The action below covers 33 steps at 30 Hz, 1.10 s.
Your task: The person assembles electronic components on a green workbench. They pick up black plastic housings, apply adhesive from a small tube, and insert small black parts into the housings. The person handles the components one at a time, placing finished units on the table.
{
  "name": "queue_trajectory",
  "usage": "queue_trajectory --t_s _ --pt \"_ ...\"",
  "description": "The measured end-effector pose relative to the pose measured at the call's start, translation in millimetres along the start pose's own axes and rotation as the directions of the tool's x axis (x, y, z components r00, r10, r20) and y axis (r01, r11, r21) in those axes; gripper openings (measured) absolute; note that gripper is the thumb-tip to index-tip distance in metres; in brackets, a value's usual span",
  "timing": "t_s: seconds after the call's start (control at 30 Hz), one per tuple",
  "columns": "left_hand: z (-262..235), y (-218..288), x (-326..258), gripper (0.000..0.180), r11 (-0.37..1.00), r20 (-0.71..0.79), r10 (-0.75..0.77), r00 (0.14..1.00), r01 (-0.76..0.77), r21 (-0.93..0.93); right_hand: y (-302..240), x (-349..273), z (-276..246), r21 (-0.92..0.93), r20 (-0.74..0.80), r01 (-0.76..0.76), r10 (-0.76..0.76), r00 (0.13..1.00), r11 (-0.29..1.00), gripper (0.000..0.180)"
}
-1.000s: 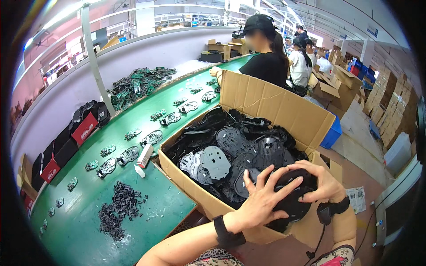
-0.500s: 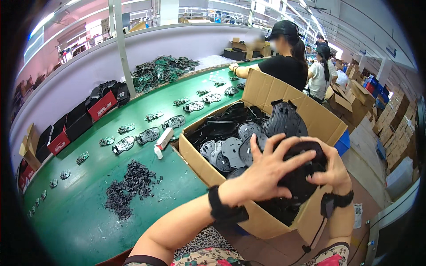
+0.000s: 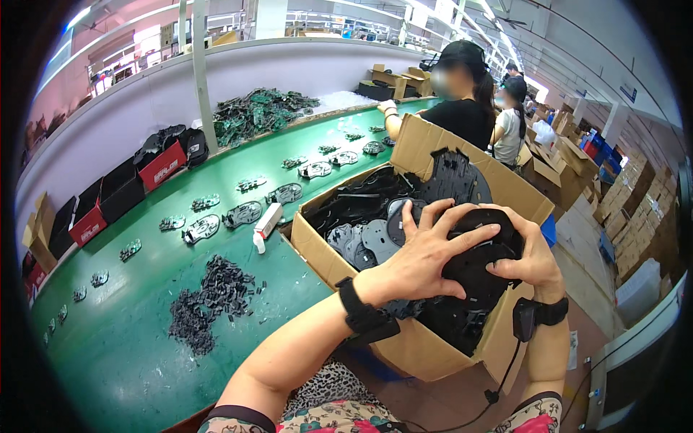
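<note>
Above the open cardboard box [image 3: 426,357], both hands are on a dark, rounded plastic panel [image 3: 473,267]. My left hand [image 3: 422,263] grips its near left side, with fingers spread across the top face and the thumb low on it. Around the right edge curls my right hand [image 3: 538,263], its thumb over the face and its other fingers mostly hidden behind. Inside the box lie several grey and black moulded plastic parts [image 3: 375,242]. A large ribbed black part [image 3: 455,180] stands up beyond my hands.
On the green conveyor belt [image 3: 144,303] sit a heap of small black pieces [image 3: 209,303], a small white bottle [image 3: 259,242], a small carton [image 3: 269,219] and rows of circuit boards and shells. Red-and-black bins [image 3: 162,172] line the far edge. A co-worker [image 3: 462,112] stands beyond the box.
The view has shifted slightly. Both hands still hold the panel, which has tilted a little so that more of its dark face shows. The co-worker's arm has moved.
</note>
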<state>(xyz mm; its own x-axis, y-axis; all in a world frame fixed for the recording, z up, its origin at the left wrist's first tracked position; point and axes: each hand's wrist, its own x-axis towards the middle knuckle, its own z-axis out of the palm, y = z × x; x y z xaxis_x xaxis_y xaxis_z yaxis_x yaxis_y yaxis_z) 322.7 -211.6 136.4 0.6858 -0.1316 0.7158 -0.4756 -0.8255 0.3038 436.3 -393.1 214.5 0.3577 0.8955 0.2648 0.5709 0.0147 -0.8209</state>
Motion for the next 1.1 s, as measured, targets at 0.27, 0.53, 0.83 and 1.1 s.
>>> queue_trajectory --t_s 0.27,0.53,0.83,1.1 --pt "-137.0 62.9 -71.2 0.095 0.939 0.058 -0.251 0.966 0.229 0.255 -63.4 36.5 88.8 0.164 0.201 0.119 -0.151 0.968 0.979 0.075" --pt "-249.6 134.8 -240.9 0.096 0.581 -0.129 -0.714 0.688 0.685 0.439 -94.7 94.3 307.5 0.509 0.592 0.038 -0.381 0.71 0.86 0.069" --pt "-310.3 208.5 -435.2 0.105 0.059 -0.398 -0.908 0.133 0.98 0.192 -135.1 87.8 573.2 0.464 0.886 -0.363 -0.414 0.21 0.808 0.061" --pt "-312.5 221.9 -505.9 0.091 -0.046 -0.589 -0.808 0.034 0.992 0.12 -159.7 77.8 638.0 0.278 0.853 0.293 -0.375 0.363 0.915 0.072"
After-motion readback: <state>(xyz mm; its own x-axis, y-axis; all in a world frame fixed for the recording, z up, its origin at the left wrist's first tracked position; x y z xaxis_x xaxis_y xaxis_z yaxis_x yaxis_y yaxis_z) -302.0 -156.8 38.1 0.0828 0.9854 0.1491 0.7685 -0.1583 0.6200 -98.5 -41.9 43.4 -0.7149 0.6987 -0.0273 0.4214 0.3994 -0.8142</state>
